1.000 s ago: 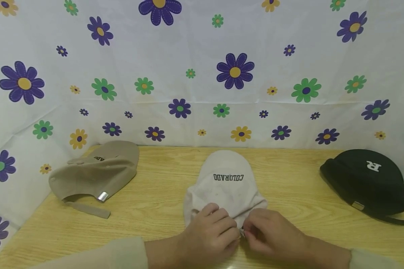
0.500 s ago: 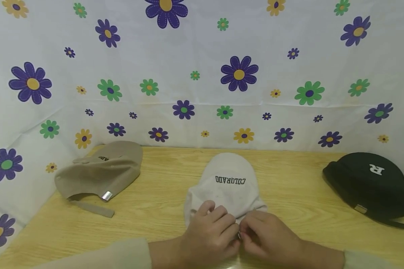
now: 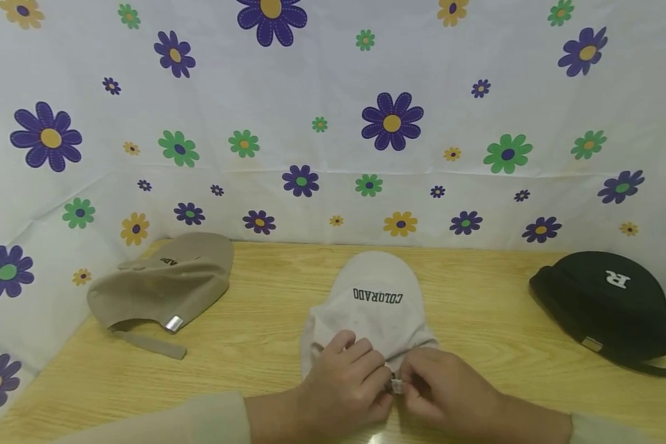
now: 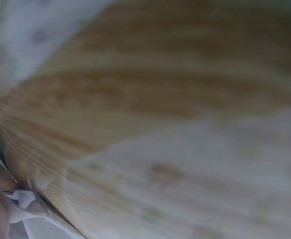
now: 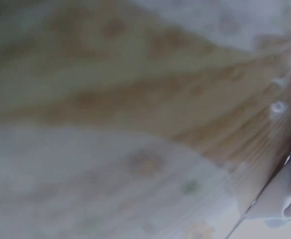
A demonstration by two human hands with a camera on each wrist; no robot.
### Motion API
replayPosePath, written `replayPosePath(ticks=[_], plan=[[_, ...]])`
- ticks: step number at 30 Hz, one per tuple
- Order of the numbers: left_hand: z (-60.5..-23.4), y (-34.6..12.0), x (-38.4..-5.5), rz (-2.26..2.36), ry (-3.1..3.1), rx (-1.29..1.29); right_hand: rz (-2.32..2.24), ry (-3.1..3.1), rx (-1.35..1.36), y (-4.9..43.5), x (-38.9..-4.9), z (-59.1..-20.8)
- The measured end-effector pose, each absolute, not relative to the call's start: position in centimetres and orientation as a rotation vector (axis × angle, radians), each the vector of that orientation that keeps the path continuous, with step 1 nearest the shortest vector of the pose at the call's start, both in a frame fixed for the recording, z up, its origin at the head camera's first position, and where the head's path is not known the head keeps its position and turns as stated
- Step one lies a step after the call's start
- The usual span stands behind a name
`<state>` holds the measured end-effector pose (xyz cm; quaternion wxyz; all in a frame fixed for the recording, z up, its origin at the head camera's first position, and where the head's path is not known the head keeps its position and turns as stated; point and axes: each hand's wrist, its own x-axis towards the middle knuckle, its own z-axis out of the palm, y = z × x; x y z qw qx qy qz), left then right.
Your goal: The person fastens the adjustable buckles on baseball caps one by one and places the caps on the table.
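Observation:
An off-white baseball cap [image 3: 377, 320] lettered COLORADO lies at the middle of the table in the head view, its brim pointing away and its back edge under both hands. My left hand [image 3: 346, 382] grips that back edge with curled fingers. Close on its right, my right hand [image 3: 449, 382] pinches at the cap's strap with thumb and forefinger. Between the fingertips shows a small metal buckle [image 3: 396, 386]. Most of the strap is hidden by the fingers. Both wrist views are blurred, with only a bit of hand and pale cloth at their lower outer corners.
A tan baseball cap [image 3: 161, 290] lies at the left, its strap [image 3: 152, 345] loose on the wooden table [image 3: 244, 345]. At the right is a black baseball cap [image 3: 605, 302] with a white R, strap end sticking out. A flower-print cloth [image 3: 333, 92] hangs behind.
The head view has shifted slightly. Half a second ago the hands were closer together and nearly covered the buckle; now a small gap between them shows it. The other caps stay put.

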<state>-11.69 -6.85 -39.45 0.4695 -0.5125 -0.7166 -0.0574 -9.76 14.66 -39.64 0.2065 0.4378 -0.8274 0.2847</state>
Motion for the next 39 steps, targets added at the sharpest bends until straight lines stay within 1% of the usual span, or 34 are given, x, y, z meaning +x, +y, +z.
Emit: replayPosePath(ticks=[3,9,12,26,39], plan=[[-39.6,-6.9,-11.8,-0.152,-1.755,-1.274,0.664,-2.276,1.262,14.7,-10.0,-39.3],[-39.8,-7.0,-11.8,-0.176,-1.738,-1.292,0.438,-1.947,1.537,14.4,-10.9,-38.6],[-39.9,-7.1,-11.8,-0.179,-1.747,-1.293,0.364,-1.853,1.601,14.3,-11.0,-38.4],[-40.0,-7.1,-12.0,-0.191,-1.793,-1.318,0.272,-1.956,1.573,15.1,-10.8,-38.9],[-39.8,-6.9,-12.2,-0.202,-1.769,-1.334,0.198,-1.957,1.539,15.2,-11.0,-38.6]])
